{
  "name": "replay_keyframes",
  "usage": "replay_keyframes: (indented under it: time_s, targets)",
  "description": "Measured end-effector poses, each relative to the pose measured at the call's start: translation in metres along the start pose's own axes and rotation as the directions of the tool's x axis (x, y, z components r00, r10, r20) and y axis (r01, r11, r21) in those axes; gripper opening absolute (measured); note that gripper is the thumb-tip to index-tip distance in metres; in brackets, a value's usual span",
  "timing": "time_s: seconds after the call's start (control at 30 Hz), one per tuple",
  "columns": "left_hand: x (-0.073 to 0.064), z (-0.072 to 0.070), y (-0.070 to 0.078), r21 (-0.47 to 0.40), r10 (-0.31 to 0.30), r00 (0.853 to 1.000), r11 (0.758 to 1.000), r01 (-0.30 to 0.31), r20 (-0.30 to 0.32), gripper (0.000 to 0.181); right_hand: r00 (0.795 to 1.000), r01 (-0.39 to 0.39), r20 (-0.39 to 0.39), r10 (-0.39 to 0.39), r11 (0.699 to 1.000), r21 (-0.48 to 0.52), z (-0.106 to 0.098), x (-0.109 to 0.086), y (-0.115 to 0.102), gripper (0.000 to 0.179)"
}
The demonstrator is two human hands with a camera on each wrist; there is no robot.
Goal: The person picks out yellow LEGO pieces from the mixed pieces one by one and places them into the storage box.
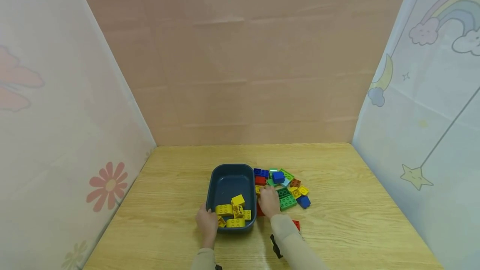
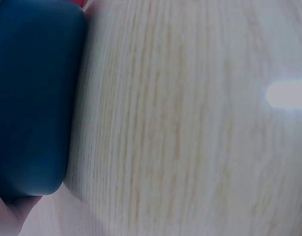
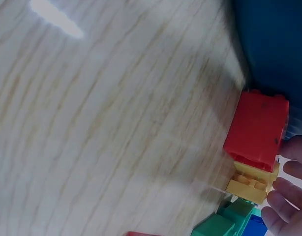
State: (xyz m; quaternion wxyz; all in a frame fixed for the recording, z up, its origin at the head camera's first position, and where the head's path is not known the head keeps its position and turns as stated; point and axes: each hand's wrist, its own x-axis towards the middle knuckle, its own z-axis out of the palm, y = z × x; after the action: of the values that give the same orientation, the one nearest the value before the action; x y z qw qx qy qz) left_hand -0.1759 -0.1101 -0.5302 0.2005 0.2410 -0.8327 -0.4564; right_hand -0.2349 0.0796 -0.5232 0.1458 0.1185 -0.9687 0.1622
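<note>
Here is the left hand at the near left corner of the bin, gripping it by the rim, thumb and fingers bent around the edge; their exact spread is hard to tell. The bin sits upright on the table, and gathered toward its near end are yellow bricks, some studs up, others tipped over.

Across to the right hand, down among the loose bricks, just beside the bin's right wall. The right wrist view shows its fingers slightly bent, side by side with small gaps, right up against a red brick and a yellow brick; whether they pinch either one, I cannot tell. That red brick lies between hand and bin.

Now the pile beyond: blue pair at the far left, a blue brick on top in the middle, a green brick flat on the near side, and a brown brick off to the right. Well nearer, another red piece peeks out beside the right sleeve.
</note>
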Motion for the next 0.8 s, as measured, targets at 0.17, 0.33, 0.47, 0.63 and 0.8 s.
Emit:
replay_keyframes:
  time_s: [0.17, 0.33, 0.47, 0.63, 0.8]
  targets:
    - [-0.001, -0.001, 0.002, 0.015, 0.002, 1.0, 1.0, -0.002, 0.0, 0.031, 0.999, 0.019, -0.039, -0.019, 1.0, -0.014, 0.001, 0.0, 0.002, 0.005]
    - [-0.001, 0.0, 0.0, 0.004, 0.002, 1.0, 1.0, -0.002, -0.008, 0.032, 0.997, 0.021, -0.076, -0.021, 1.0, -0.009, 0.002, 0.0, 0.003, 0.006]
    - [-0.001, -0.001, 0.001, -0.004, 0.004, 1.0, 1.0, -0.004, -0.011, 0.032, 0.999, 0.006, -0.042, -0.006, 1.0, 0.006, 0.001, 0.0, 0.002, 0.006]
    - [-0.001, -0.001, 0.001, -0.001, 0.013, 1.0, 1.0, -0.013, -0.014, 0.032, 1.0, -0.003, 0.014, 0.003, 1.0, -0.002, -0.002, 0.0, -0.001, 0.007]
    - [-0.001, 0.0, 0.001, -0.015, 0.014, 1.0, 1.0, -0.014, -0.015, 0.03, 0.999, 0.011, 0.051, -0.011, 1.0, 0.01, -0.009, 0.0, -0.005, 0.01]
